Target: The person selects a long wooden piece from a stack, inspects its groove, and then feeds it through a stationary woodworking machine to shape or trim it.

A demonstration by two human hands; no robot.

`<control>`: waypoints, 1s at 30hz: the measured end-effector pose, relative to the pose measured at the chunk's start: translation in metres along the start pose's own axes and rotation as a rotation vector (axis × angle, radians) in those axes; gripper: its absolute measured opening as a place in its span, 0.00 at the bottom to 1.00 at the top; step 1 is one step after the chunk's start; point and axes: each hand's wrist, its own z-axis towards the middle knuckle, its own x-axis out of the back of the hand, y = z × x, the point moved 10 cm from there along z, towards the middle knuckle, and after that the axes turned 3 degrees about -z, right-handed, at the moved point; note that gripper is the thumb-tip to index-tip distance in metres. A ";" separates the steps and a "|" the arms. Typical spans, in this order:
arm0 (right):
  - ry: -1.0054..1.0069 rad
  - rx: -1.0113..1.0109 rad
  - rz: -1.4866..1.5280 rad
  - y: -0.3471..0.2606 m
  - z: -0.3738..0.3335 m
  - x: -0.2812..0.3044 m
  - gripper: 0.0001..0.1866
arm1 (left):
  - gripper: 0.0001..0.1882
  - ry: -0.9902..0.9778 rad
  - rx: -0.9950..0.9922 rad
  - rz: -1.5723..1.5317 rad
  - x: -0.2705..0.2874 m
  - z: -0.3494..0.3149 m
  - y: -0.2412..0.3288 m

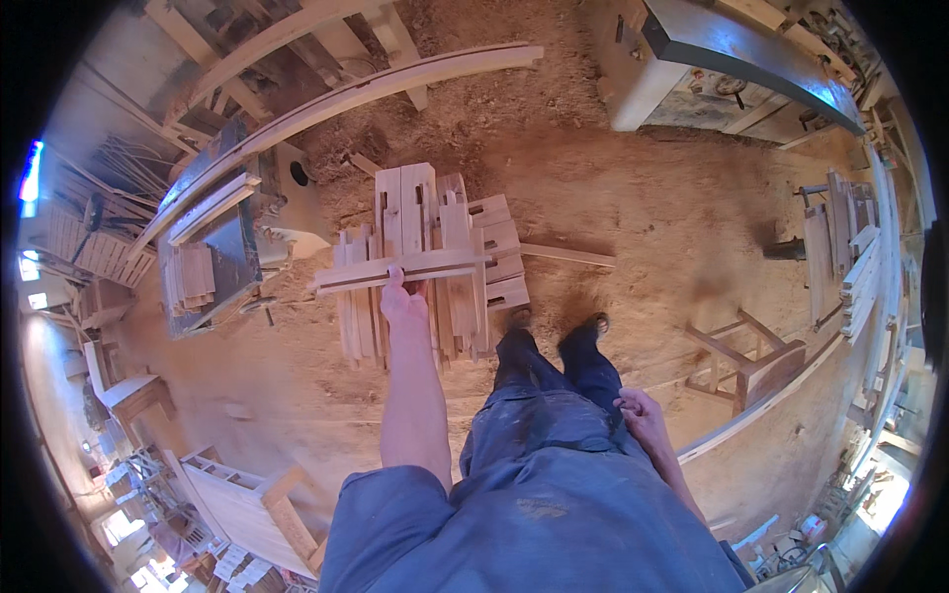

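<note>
My left hand [400,299] is closed round the middle of a pair of narrow wooden slats [445,263], its thumb lying over them. The slats run crosswise above a stack of wooden pieces [402,203]; whether they touch it I cannot tell. Several pieces in the stack have slots cut in them. Shorter slotted wooden blocks [502,240] lie against the stack's right side, just ahead of my feet. My right hand [643,413] hangs beside my right thigh, fingers curled, and nothing shows in it.
A metal-topped machine [219,237] bearing boards stands at left, another machine [751,59] at far right. A thin strip [568,255] lies on the dusty floor. A wooden frame [766,371] stands at right, a wooden cabinet [237,509] at lower left.
</note>
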 end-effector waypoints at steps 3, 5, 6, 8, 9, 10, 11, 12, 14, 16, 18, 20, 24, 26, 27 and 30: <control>-0.013 0.005 0.089 0.030 0.011 0.022 0.23 | 0.13 0.029 0.033 0.128 -0.011 0.023 -0.003; -0.003 0.036 0.037 0.013 0.015 0.044 0.23 | 0.13 -0.035 0.031 0.079 -0.008 0.057 -0.005; 0.019 0.046 0.018 0.004 0.017 0.059 0.23 | 0.13 -0.059 0.030 0.032 -0.009 0.072 -0.002; 0.057 0.070 -0.136 -0.017 0.023 0.090 0.23 | 0.13 -0.050 0.037 0.043 -0.003 0.084 0.005; 0.076 0.070 -0.203 -0.017 0.025 0.105 0.24 | 0.13 -0.033 0.030 0.106 -0.009 0.080 0.008; 0.107 0.043 -0.157 -0.005 0.025 0.119 0.24 | 0.13 0.029 0.039 0.270 -0.016 0.064 0.006; 0.137 0.027 -0.105 0.010 0.027 0.130 0.24 | 0.12 0.080 0.033 0.435 -0.025 0.049 0.010; 0.149 0.028 -0.066 0.017 0.029 0.143 0.24 | 0.13 0.096 0.010 0.378 -0.020 0.050 0.015; 0.162 0.022 -0.072 0.025 0.030 0.166 0.24 | 0.14 0.113 -0.047 0.323 -0.016 0.064 0.027; 0.201 0.006 -0.090 0.038 0.027 0.185 0.24 | 0.15 0.113 -0.159 0.477 -0.044 0.053 0.029; 0.228 0.002 -0.198 0.062 0.030 0.197 0.24 | 0.16 0.069 -0.375 0.717 -0.086 0.038 0.033; 0.172 -0.002 -0.320 0.073 0.039 0.199 0.23 | 0.17 0.004 -0.632 0.976 -0.132 0.008 0.012; 0.246 -0.019 -0.236 0.068 0.055 0.212 0.21 | 0.20 -0.147 -1.136 1.310 -0.222 -0.089 -0.074; 0.216 -0.053 -0.198 0.058 0.074 0.228 0.22 | 0.21 -0.311 -1.264 1.397 -0.260 -0.139 -0.136; 0.188 -0.062 -0.181 0.053 0.082 0.234 0.23 | 0.22 -0.400 -1.297 1.434 -0.273 -0.158 -0.166; 0.288 0.017 -0.032 0.028 0.090 0.251 0.23 | 0.24 -0.677 -1.292 1.486 -0.290 -0.201 -0.229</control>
